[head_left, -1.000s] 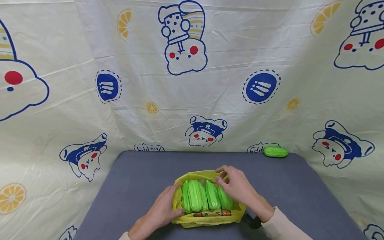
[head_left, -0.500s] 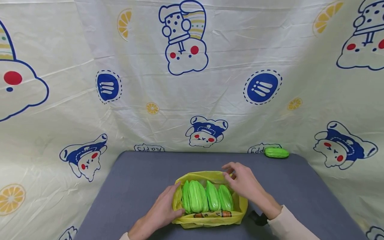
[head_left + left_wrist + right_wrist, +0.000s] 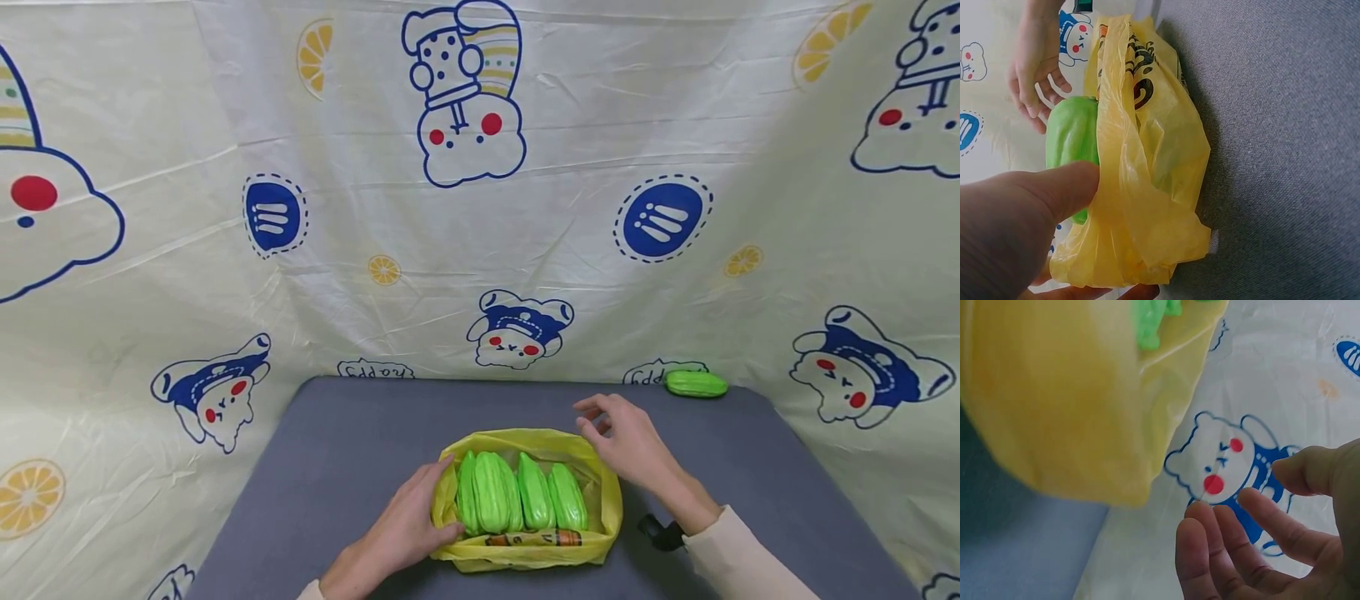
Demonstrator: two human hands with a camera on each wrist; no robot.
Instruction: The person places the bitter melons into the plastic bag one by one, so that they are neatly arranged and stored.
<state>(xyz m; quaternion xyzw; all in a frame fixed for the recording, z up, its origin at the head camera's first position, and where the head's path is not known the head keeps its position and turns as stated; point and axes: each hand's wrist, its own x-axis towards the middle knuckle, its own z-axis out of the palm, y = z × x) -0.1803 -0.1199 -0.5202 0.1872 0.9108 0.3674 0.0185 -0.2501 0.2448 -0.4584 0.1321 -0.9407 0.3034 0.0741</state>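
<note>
A yellow plastic bag (image 3: pixel 525 557) sits spread at its mouth on the table, with several ridged, glossy green gourd-shaped pieces (image 3: pixel 491 493) standing side by side in it. My left hand (image 3: pixel 405 512) holds the bag's left end. In the left wrist view its thumb (image 3: pixel 1069 187) lies over the rim against a green piece, while the other fingers are mostly hidden behind the bag. My right hand (image 3: pixel 633 442) hovers apart from the bag's far right corner, empty, its fingers loosely bent. In the right wrist view thumb and fingers (image 3: pixel 1235 544) are separated, with nothing between them.
Another green piece (image 3: pixel 696 383) lies alone at the table's far right edge. A grey cloth covers the table (image 3: pixel 352 433). Behind it hangs a pale printed curtain (image 3: pixel 555 225). A black strap piece (image 3: pixel 660 532) is at my right wrist.
My right hand has moved from the bag's far right rim, up and to the right, away from it. The rightmost green piece is now uncovered. My left hand stays on the bag.
</note>
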